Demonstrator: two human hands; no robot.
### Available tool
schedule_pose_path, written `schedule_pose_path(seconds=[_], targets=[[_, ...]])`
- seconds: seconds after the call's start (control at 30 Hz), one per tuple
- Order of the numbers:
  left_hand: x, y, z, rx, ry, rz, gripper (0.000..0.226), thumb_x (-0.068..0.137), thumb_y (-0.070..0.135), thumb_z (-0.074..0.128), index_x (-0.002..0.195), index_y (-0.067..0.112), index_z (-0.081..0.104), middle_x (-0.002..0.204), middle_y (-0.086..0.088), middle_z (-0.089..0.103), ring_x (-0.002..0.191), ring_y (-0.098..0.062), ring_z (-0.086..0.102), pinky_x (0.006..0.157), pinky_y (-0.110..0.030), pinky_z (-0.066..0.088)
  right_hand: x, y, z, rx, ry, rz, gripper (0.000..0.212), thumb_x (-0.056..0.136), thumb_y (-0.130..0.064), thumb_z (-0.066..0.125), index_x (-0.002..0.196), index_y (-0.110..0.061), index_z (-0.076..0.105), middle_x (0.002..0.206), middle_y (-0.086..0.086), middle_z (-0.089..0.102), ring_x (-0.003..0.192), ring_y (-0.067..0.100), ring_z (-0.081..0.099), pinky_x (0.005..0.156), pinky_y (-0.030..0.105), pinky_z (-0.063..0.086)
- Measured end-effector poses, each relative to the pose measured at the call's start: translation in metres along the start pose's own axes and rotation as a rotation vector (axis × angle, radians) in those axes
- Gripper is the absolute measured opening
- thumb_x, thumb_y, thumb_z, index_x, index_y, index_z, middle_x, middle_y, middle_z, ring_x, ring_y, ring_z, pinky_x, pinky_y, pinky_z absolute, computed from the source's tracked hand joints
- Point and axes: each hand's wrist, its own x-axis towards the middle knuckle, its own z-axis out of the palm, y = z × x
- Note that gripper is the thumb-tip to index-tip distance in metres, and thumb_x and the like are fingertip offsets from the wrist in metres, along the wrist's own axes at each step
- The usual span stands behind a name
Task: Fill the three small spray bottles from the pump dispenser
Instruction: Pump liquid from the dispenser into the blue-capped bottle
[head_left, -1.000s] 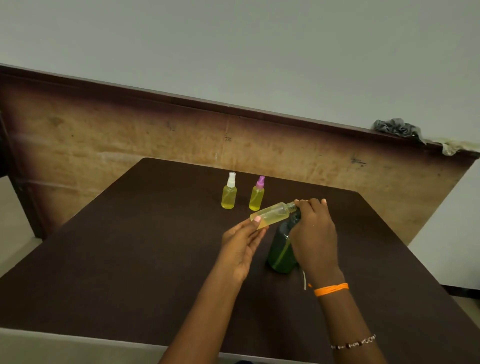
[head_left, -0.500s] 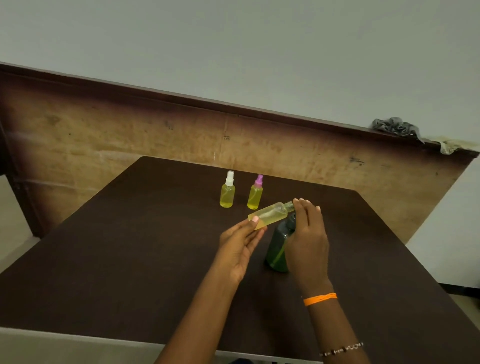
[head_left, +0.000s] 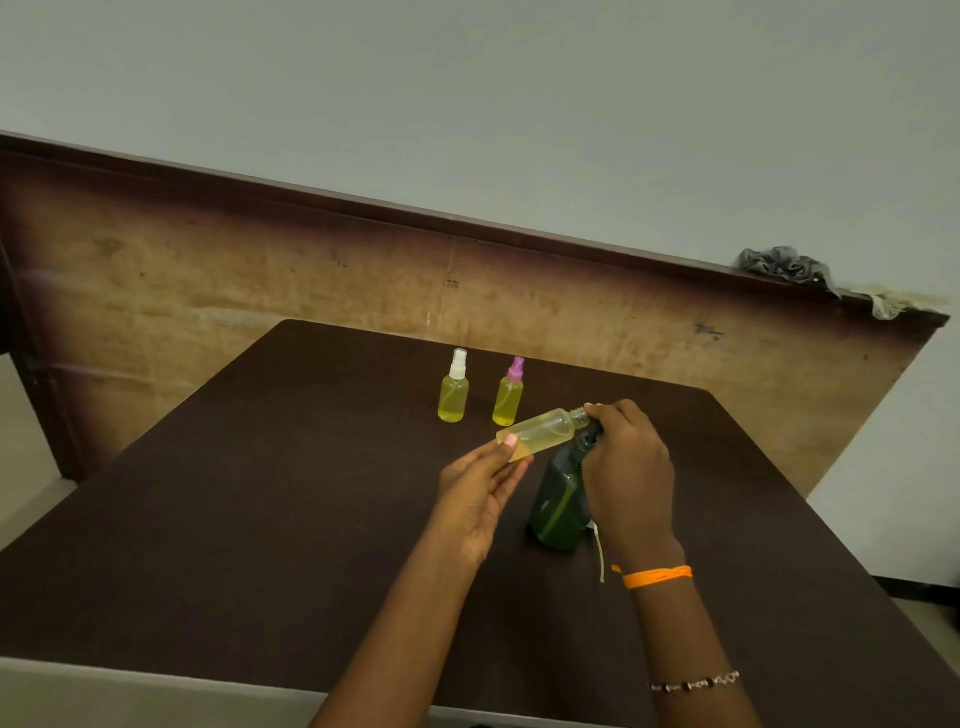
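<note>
Uncapped spray bottle (head_left: 540, 432), tilted, pinched by left hand (head_left: 480, 488) against the green pump dispenser (head_left: 561, 499), whose top right hand (head_left: 626, 467) grips.

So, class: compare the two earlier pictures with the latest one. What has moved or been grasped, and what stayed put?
Little changed. The right hand stays on the green pump dispenser, its fingers shifting slightly at the pump head. The left hand still holds the uncapped bottle tilted, neck at the pump. The white-capped bottle and pink-capped bottle stayed put.
</note>
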Motion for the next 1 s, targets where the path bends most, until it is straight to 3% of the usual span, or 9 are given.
schedule_pose_path(seconds=[0.13,0.3,0.37,0.5,0.6,0.7,0.87,1.0], targets=[[-0.001,-0.001,0.0,-0.002,0.004,0.006,0.01,0.086,0.002,0.06,0.096,0.0,0.061,0.095,-0.016,0.067,0.092,-0.023,0.065,0.073,-0.023,0.056,-0.018,-0.003,0.008,0.024,0.03,-0.012,0.043,0.072,0.019,0.057,0.112,0.006,0.062,0.105,0.019,0.061,0.095,0.035,0.062,0.076,0.042,0.055],[-0.003,-0.001,0.0,-0.004,0.002,-0.009,0.013,0.086,0.001,0.06,0.098,-0.002,0.06,0.095,-0.016,0.067,0.093,-0.023,0.065,0.074,-0.023,0.055,-0.005,-0.002,0.002,-0.005,-0.004,0.005,0.03,0.075,0.015,0.054,0.102,0.005,0.064,0.092,0.016,0.058,0.07,0.036,0.06,0.053,0.035,0.045],[-0.002,-0.001,0.0,-0.011,-0.006,-0.006,0.015,0.086,0.002,0.06,0.101,-0.002,0.06,0.096,-0.016,0.067,0.094,-0.023,0.065,0.073,-0.023,0.056,-0.004,-0.004,0.0,-0.001,0.015,0.03,0.029,0.079,0.012,0.05,0.103,0.005,0.065,0.094,0.017,0.058,0.07,0.037,0.059,0.052,0.034,0.041],[-0.003,-0.002,0.0,0.011,-0.016,0.003,0.018,0.086,0.002,0.059,0.104,-0.003,0.06,0.098,-0.016,0.067,0.095,-0.023,0.064,0.076,-0.023,0.055,-0.016,-0.003,0.01,-0.006,0.034,-0.016,0.033,0.078,0.01,0.05,0.108,0.006,0.063,0.099,0.017,0.061,0.075,0.035,0.064,0.056,0.036,0.052],[-0.003,-0.002,0.0,0.015,-0.023,0.008,0.023,0.086,0.001,0.059,0.108,-0.005,0.058,0.098,-0.015,0.067,0.099,-0.023,0.064,0.077,-0.023,0.055,-0.003,-0.001,0.002,0.001,0.005,-0.009,0.03,0.079,0.008,0.046,0.101,0.004,0.066,0.094,0.017,0.06,0.069,0.039,0.06,0.053,0.039,0.048],[-0.002,-0.001,0.001,0.011,-0.016,0.006,0.022,0.086,0.001,0.059,0.107,-0.004,0.058,0.098,-0.015,0.067,0.098,-0.023,0.064,0.077,-0.023,0.055,0.0,0.004,0.0,0.038,0.013,0.036,0.032,0.083,0.008,0.046,0.106,0.001,0.067,0.099,0.013,0.061,0.081,0.037,0.061,0.061,0.041,0.05],[-0.002,-0.002,0.0,0.005,-0.009,0.002,0.02,0.086,0.0,0.058,0.106,-0.005,0.058,0.097,-0.016,0.067,0.095,-0.023,0.064,0.077,-0.024,0.055,-0.018,0.007,0.015,0.15,0.098,-0.027,0.046,0.082,-0.007,0.029,0.11,0.003,0.064,0.108,0.016,0.063,0.102,0.031,0.062,0.086,0.038,0.053],[-0.002,-0.001,0.0,0.012,-0.008,0.0,0.014,0.086,0.0,0.059,0.1,-0.002,0.06,0.098,-0.016,0.066,0.096,-0.024,0.064,0.076,-0.023,0.055,-0.002,0.005,0.007,0.122,0.073,0.012,0.037,0.079,0.004,0.038,0.101,0.003,0.067,0.098,0.016,0.063,0.089,0.035,0.063,0.072,0.04,0.053]])
